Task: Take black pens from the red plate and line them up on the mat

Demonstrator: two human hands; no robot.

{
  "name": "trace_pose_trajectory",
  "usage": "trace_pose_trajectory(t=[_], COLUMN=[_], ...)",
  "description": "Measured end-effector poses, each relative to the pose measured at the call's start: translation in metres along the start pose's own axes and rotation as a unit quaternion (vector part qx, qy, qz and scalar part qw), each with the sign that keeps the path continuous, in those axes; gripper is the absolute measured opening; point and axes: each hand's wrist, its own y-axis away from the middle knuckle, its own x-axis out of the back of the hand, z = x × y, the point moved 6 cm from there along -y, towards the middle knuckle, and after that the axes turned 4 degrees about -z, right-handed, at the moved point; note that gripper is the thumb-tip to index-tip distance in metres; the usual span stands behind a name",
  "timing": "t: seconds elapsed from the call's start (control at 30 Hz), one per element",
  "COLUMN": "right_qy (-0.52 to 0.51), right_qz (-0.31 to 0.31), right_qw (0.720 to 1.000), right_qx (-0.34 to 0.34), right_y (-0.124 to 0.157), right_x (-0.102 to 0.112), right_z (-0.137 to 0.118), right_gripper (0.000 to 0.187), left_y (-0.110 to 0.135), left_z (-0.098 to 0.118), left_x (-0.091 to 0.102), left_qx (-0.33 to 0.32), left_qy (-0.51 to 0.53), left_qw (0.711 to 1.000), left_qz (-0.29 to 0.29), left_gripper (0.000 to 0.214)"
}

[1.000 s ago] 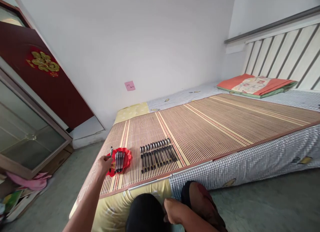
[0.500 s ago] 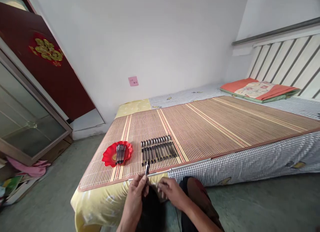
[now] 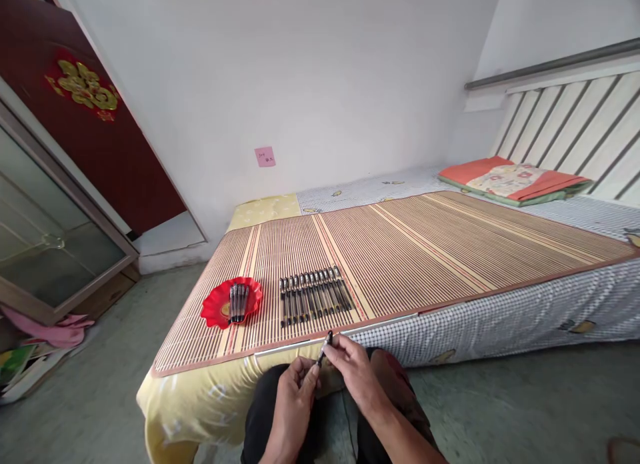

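Observation:
Between my two hands is a dark pen (image 3: 324,349), tilted with its upper end to the right, just off the bed's front edge. My left hand (image 3: 296,394) pinches its lower end. The fingertips of my right hand (image 3: 353,367) are closed on its upper part. Beyond them, a row of several pens (image 3: 315,297) lies side by side on the striped mat (image 3: 410,251). Left of that row stands a red wavy-edged plate (image 3: 213,307), and several more pens (image 3: 239,303) lie in it.
A folded orange and green cloth (image 3: 515,181) lies at the bed's far right, by the white slatted headboard (image 3: 590,124). My knees (image 3: 267,397) are against the bed's front. A glass-paned door (image 3: 50,231) and pink cloth (image 3: 50,327) are at the left.
My right hand has moved up and closed on the pen. My left hand has shifted right, and the pen now leans to the right. The view has turned slightly.

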Motion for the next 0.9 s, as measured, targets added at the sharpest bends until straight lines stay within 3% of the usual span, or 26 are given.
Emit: trace_pose_trajectory(t=[0.13,0.23,0.37,0.47,0.63,0.77,0.9], right_qy=[-0.081,-0.068,0.013,0.148,0.281,0.356,0.430], right_qz=[0.117,0.112,0.117,0.132,0.122,0.112,0.107], right_qw=[0.990,0.991,0.992,0.980,0.952,0.926,0.893], right_qx=[0.010,0.018,0.037,0.028,-0.026,-0.059,-0.079], right_y=[-0.016,-0.031,-0.056,-0.089,-0.159,-0.207,-0.238], right_x=[0.053,0.089,0.127,0.149,0.164,0.157,0.148], right_z=[-0.007,-0.013,-0.014,-0.015,-0.015,-0.012,-0.010], right_gripper=[0.048,0.051,0.053,0.046,0.028,0.021,0.014], left_y=[0.003,0.002,-0.004,-0.005,-0.005,-0.008,-0.011], left_z=[-0.014,-0.021,-0.016,-0.014,-0.027,-0.032,-0.032], left_x=[-0.005,0.004,0.037,0.055,0.053,0.051,0.055], left_qx=[0.038,0.051,-0.011,-0.063,-0.108,-0.107,-0.110], left_qy=[0.005,0.007,-0.048,-0.134,-0.228,-0.238,-0.234], left_qw=[0.999,0.998,0.996,0.980,0.958,0.956,0.957], left_qz=[-0.024,-0.021,0.075,0.136,0.134,0.135,0.133], left_gripper=[0.055,0.058,0.055,0.048,0.035,0.032,0.029])
